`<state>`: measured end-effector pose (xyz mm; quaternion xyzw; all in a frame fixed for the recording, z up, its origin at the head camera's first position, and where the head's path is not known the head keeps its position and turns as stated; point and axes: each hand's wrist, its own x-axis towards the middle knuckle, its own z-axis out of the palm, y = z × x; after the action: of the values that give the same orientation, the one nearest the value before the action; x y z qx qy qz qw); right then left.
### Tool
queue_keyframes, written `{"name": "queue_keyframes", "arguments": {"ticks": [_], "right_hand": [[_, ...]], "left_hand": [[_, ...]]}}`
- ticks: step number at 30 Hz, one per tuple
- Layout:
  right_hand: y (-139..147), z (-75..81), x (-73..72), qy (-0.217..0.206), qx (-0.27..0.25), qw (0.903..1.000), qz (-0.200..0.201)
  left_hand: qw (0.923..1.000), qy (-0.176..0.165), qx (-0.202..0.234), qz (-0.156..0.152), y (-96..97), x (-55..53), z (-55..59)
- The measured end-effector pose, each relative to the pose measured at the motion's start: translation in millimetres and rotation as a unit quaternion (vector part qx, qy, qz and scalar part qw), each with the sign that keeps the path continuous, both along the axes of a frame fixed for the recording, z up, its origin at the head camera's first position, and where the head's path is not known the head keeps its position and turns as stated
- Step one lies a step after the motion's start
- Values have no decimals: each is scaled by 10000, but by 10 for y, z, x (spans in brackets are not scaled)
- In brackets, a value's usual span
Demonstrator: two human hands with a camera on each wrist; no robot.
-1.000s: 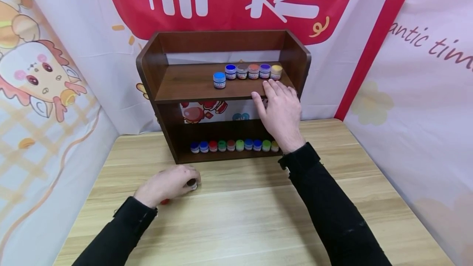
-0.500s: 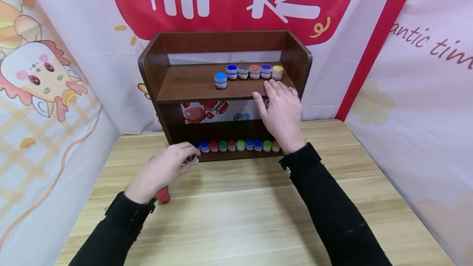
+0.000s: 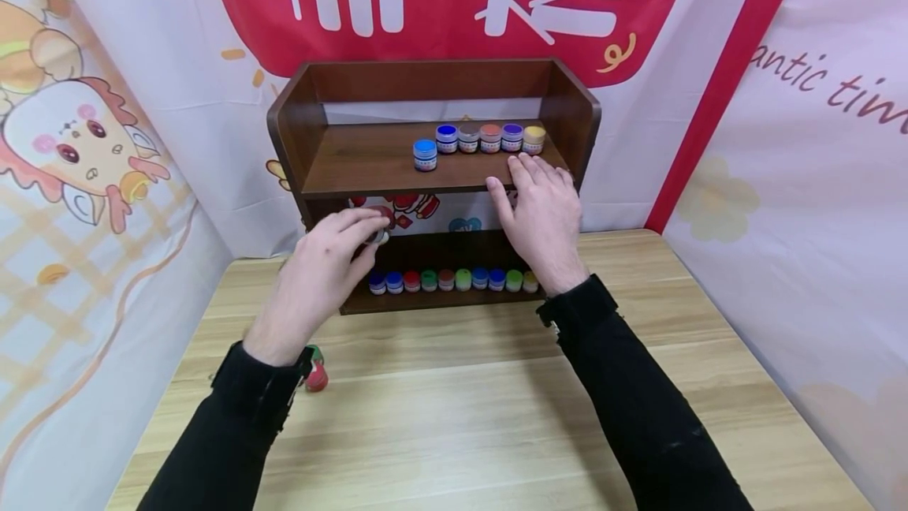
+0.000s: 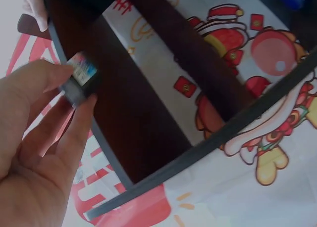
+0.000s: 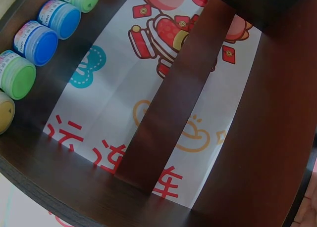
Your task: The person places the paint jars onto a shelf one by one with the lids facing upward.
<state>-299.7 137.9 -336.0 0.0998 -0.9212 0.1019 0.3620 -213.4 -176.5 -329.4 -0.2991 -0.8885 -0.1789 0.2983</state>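
My left hand [image 3: 319,270] pinches a small dark paint jar [image 4: 81,81] between thumb and fingers, in front of the left side of the brown wooden shelf [image 3: 312,132]. In the head view its fingers partly cover the jar [image 3: 379,236]. My right hand [image 3: 542,219] rests on the front edge of the upper board, fingers extended, holding nothing. Just behind its fingertips stands a yellow paint jar [image 3: 534,139], at the right end of a row. A light blue jar [image 3: 425,154] stands left of that row, nearer the front.
Several paint jars line the lower board, among them a red one [image 3: 411,281]. On the table [image 3: 454,416], a red-lidded jar [image 3: 317,377] and a green-lidded one [image 3: 315,354] lie beside my left cuff. Printed cloth [image 3: 638,148] hangs behind the shelf.
My left hand has lifted the dark jar from the table and carried it up and forward to the shelf. The red and green jars beside the cuff became visible. My right hand stays put.
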Motion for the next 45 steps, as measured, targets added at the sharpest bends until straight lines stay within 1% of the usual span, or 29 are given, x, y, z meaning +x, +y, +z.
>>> {"name": "queue_keyframes", "arguments": {"ticks": [3, 6, 11, 16, 21, 25, 28, 33, 38, 41, 45], "right_hand": [[0, 4, 3, -17, 3, 10000, -10], [1, 9, 5, -47, 4, 10000, -19], [5, 13, 8, -54, -12, 10000, -1], [8, 9, 14, -6, -23, 10000, 28], [6, -3, 7, -73, -27, 10000, 21], [5, -10, -2, -126, -23, 9999, -8], [7, -14, -10, -88, -28, 10000, -18], [6, -19, -16, 17, -36, 10000, 5], [7, -19, -13, 6, -19, 10000, 1], [8, -19, -13, -3, -24, 10000, -7], [10, -22, -20, 17, -30, 10000, 7]], "left_hand": [[9995, 254, 120, 124, 61, -38, 118], [9990, 314, 230, 236, 112, -88, 230], [9982, 231, 422, 359, 190, -206, 381], [9971, -49, 586, 483, 244, -358, 469], [9963, -363, 590, 515, 273, -515, 506], [9943, -723, 523, 586, 298, -608, 517], [9929, -888, 446, 650, 328, -674, 522], [9907, -1053, 432, 746, 390, -763, 538], [9887, -1182, 447, 808, 456, -830, 559], [9881, -1240, 431, 803, 490, -861, 571], [9888, -1201, 393, 793, 490, -875, 566]]}}
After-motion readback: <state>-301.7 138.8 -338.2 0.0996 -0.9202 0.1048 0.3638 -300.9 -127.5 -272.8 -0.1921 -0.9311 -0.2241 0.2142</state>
